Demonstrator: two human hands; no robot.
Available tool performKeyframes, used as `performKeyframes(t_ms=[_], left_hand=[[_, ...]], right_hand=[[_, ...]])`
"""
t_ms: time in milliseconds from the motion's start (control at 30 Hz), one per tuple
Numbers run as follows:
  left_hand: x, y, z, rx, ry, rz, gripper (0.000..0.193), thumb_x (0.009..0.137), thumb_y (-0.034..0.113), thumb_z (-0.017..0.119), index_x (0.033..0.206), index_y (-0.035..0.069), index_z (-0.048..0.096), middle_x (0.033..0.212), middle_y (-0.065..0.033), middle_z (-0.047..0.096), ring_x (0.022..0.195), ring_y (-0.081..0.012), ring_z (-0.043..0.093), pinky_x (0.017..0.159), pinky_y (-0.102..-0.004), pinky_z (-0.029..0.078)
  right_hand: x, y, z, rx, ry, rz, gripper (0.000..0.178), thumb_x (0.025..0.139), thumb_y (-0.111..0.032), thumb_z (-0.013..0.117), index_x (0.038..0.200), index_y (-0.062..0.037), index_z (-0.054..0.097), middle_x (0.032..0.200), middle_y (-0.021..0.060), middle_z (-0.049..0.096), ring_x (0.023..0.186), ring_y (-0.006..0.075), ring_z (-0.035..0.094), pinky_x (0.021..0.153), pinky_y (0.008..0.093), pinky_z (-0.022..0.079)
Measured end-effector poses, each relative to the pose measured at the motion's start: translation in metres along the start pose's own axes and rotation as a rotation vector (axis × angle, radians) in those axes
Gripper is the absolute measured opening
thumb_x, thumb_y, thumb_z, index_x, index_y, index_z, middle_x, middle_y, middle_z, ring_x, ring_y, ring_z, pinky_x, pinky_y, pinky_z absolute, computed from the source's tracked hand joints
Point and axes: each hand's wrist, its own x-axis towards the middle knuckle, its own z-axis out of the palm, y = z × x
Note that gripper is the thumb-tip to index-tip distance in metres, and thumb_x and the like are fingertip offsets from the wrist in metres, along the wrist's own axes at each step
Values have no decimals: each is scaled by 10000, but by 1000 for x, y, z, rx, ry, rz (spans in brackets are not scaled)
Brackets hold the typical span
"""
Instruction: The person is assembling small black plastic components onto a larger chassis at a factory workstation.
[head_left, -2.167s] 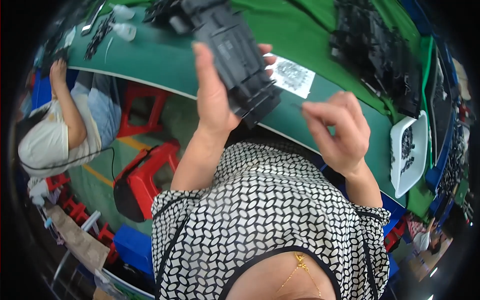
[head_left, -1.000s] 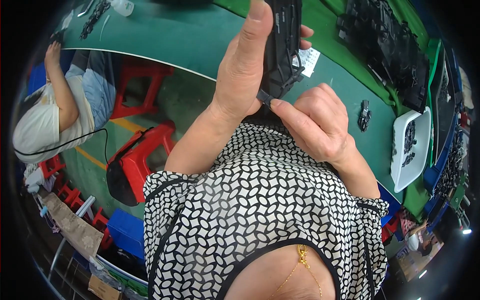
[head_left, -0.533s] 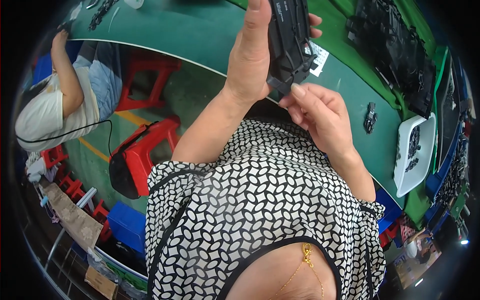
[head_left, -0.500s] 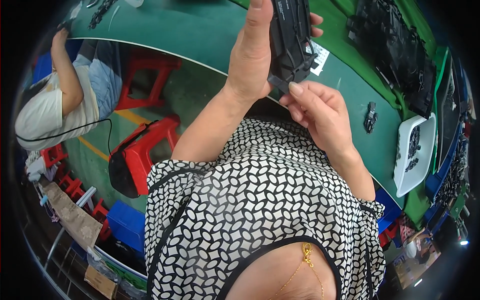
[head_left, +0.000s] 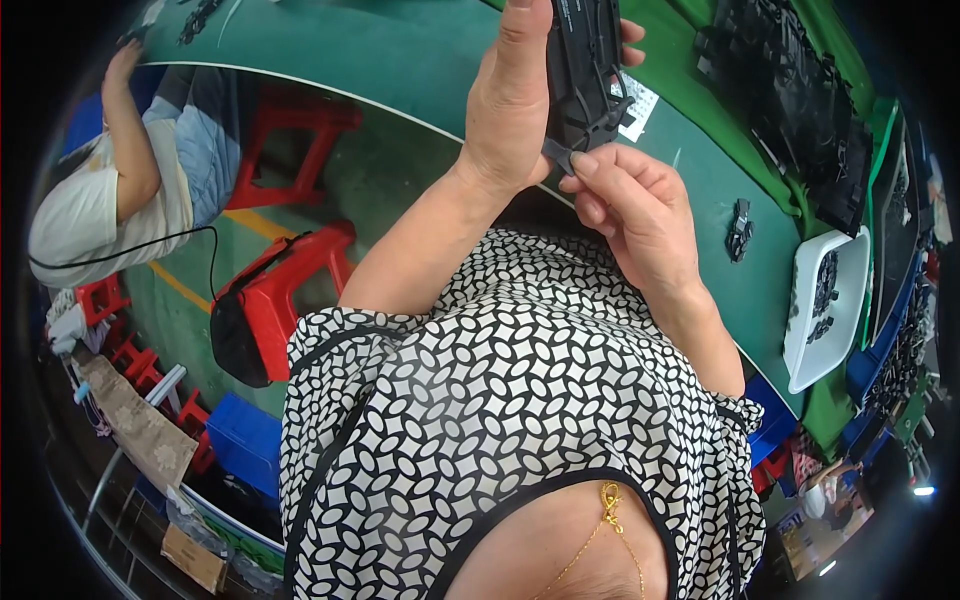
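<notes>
A long black plastic part (head_left: 588,75) with ribs and small brackets is held up above the table's near edge. My left hand (head_left: 508,110) is wrapped round it, thumb along its left side and fingertips showing beyond its right side. At the part's lower end, the thumb and forefinger of my right hand (head_left: 640,205) pinch a small dark tab (head_left: 561,158). Whether the tab belongs to the part or is separate, I cannot tell. The part's upper end lies outside the picture.
A small black piece (head_left: 740,230) lies on the green table (head_left: 705,185), near a white tray (head_left: 800,345) holding similar pieces. Large black mouldings (head_left: 780,100) rest on green cloth at the right. A co-worker (head_left: 120,190) sits at the left by red stools (head_left: 285,300).
Both hands and the black part have shifted very slightly in the picture, the right hand a little upward. The grip of each hand stays the same.
</notes>
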Motion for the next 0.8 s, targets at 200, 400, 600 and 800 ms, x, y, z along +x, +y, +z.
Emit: performKeyframes(t_ms=[200,400,600,800], left_hand=[[1,-1,-2,-109,-4,-33,802,846,713,410,1113,-31,541,945,-109,621,818,-155,629,712,-267,549],[12,0,-10,-66,-104,200,846,824,773,340,1132,1,502,1020,-148,607,913,-216,615,779,-323,531],[16,3,-6,54,-131,207,864,819,781,330,1140,-2,509,1032,-149,608,918,-207,619,761,-313,539],[19,17,0,-21,-37,40,765,862,696,405,1083,-19,567,917,-84,637,814,-148,626,721,-254,527]], right_hand=[[-5,-2,-2,-20,-24,2,232,919,-211,600,824,-8,657,633,-41,552,551,11,438,506,154,328],[-15,-13,-12,-77,8,-80,273,943,-235,568,828,-4,657,622,-40,537,548,17,430,506,158,328],[-18,-8,-17,-107,98,-240,245,944,-204,565,838,1,646,621,-36,518,551,23,411,504,169,306],[-21,-6,-17,-155,104,-236,215,940,-176,567,852,3,647,624,-38,518,543,12,402,490,165,279]])
